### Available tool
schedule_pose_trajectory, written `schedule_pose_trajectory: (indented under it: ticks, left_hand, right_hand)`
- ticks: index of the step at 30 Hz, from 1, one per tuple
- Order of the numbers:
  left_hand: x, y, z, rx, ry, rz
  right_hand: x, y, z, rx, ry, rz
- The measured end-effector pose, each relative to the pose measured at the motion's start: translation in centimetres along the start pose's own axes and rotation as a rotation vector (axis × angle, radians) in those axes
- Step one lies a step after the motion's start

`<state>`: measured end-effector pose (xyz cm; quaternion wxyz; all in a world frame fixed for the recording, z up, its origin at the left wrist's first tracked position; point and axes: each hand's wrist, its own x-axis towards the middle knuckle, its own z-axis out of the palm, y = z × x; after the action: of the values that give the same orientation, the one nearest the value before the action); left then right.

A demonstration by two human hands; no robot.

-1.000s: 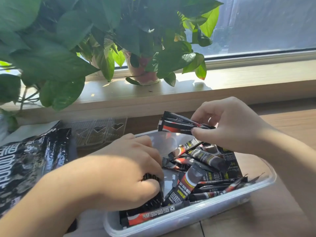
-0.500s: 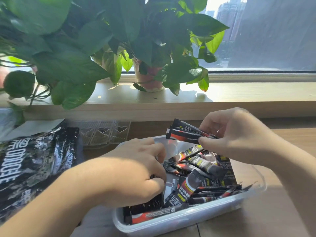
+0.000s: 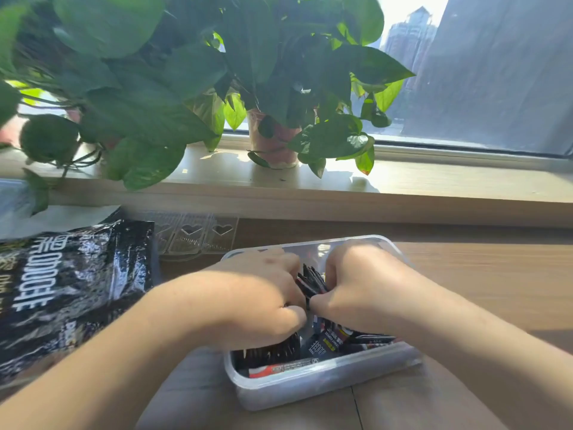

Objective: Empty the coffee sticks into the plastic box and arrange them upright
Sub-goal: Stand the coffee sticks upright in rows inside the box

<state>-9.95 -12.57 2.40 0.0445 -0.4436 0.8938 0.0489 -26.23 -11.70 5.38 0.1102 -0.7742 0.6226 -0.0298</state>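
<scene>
Head view: at the far left, a glossy black foil bag with white lettering [image 3: 71,290] lies flat on the light wooden table [image 3: 480,290], its right edge well short of the box. Just beyond it, towards the sill, sits a clear moulded plastic tray with heart-shaped pockets [image 3: 198,234]. Above both, a leafy green potted plant [image 3: 273,141] stands on the pale wooden windowsill [image 3: 434,181], with its leaves spilling out to the left.

Right of the bag, near the middle of the table, is the clear rectangular plastic box [image 3: 325,386]. Both hands are down inside it. The left hand [image 3: 257,299] reaches in from the left with its fingers curled, clamped against the left side of a bundle of black and red coffee sticks [image 3: 311,282]. That bundle stands on end between the two hands, its top edges poking up where the knuckles meet. More dark sticks show under the left hand at the near left of the box, and they seem to stand upright, though the hand hides most of them.

The right hand [image 3: 356,290] comes in from the right, fingers curled too, pinching the same bundle from its right side. Below it, in the near right part of the box, loose coffee sticks lie flat and crossed over one another, and one lies along the near wall.
</scene>
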Motion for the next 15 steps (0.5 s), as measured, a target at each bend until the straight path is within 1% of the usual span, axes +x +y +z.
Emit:
schedule_pose_trajectory:
  ticks: [3, 6, 7, 9, 11, 15]
  left_hand:
    - [0.0, -0.1, -0.1, -0.083, -0.007, -0.033]
    - [0.0, -0.8, 0.1, -0.251, 0.112, -0.069]
    - [0.0, -1.1, 0.1, -0.306, 0.156, -0.093]
    - [-0.1, -1.4, -0.2, -0.381, 0.194, -0.159]
    - [-0.2, -1.5, -0.5, -0.423, 0.193, -0.192]
    - [-0.1, -1.8, -0.1, -0.341, 0.114, -0.166]
  right_hand:
    - [0.2, -0.7, 0.2, 0.035, -0.072, 0.024]
    - [0.7, -0.2, 0.9, 0.124, -0.158, 0.058]
    - [0.8, -0.1, 1.1, 0.129, -0.175, 0.059]
    - [0.9, 0.3, 1.5, 0.15, -0.178, 0.043]
    - [0.9, 0.5, 1.4, 0.169, -0.194, 0.022]
    - [1.0, 0.9, 1.0, 0.251, -0.258, 0.03]
